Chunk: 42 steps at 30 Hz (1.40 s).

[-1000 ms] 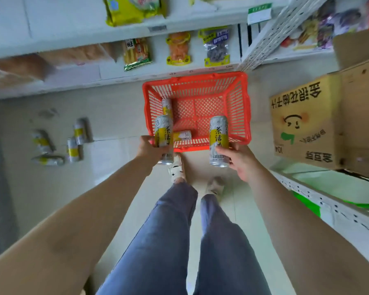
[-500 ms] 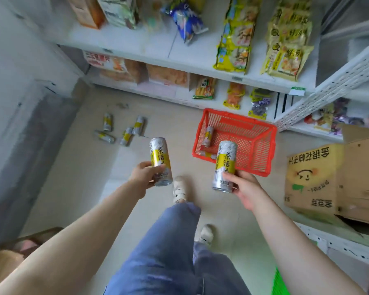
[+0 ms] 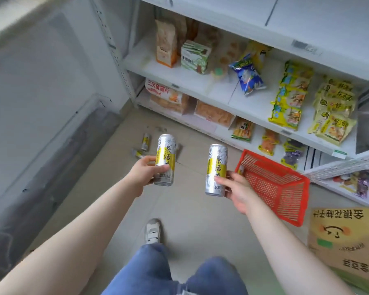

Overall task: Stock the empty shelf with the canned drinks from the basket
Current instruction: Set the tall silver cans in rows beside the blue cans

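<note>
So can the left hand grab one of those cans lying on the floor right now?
Probably not yet. The left hand is already wrapped around a can, held well above the cans on the floor. Nothing blocks the way, but it would need to free itself and reach down.

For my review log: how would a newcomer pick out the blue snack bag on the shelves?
Start at the white shelf unit beyond the hands. On its snack-filled middle shelf, the blue snack bag lies tilted, the only blue pack between a green-and-white carton and yellow packets.

Tiled floor (image 3: 196, 226) — red basket (image 3: 273, 188), loose cans (image 3: 145, 142), cardboard box (image 3: 345, 237).
</note>
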Each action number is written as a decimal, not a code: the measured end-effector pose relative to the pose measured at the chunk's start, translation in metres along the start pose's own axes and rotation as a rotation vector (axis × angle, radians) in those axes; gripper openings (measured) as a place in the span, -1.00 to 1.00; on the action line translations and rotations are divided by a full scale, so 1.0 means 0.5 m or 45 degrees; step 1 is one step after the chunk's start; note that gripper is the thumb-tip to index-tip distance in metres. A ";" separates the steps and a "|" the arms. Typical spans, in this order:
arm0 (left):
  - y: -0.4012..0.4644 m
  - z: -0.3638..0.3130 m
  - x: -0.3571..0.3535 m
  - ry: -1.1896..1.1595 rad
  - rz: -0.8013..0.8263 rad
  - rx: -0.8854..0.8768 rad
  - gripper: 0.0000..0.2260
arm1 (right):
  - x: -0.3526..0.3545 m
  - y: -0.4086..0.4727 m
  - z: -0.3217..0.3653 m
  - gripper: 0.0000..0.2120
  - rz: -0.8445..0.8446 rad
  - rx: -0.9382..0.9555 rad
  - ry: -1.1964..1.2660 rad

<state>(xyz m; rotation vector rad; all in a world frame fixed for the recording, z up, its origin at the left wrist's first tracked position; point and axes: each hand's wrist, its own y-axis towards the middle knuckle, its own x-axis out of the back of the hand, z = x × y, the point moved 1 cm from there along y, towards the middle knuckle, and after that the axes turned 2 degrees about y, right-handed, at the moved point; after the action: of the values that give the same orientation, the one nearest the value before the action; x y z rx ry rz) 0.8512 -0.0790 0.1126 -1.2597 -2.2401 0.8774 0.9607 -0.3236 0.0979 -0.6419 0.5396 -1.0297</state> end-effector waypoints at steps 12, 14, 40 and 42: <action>0.132 -0.299 0.163 0.024 0.105 -0.261 -0.63 | -0.252 0.136 0.269 -0.68 0.075 0.194 -0.035; 0.155 -0.342 0.177 0.020 0.093 -0.292 -0.62 | -0.269 0.166 0.317 -0.74 0.106 0.214 -0.055; 0.454 -0.871 0.248 -0.027 0.460 -0.552 -0.52 | -0.393 0.396 0.804 -0.52 -0.026 0.530 0.091; 0.473 -0.922 0.221 0.016 0.501 -0.587 -0.48 | -0.374 0.403 0.842 -0.52 -0.057 0.556 0.133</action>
<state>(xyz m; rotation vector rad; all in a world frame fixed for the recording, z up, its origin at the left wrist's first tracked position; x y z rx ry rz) 1.2265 0.2547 0.2805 -1.9548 -2.3001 0.4785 1.2900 0.0156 0.2691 -0.2147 0.3739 -1.1821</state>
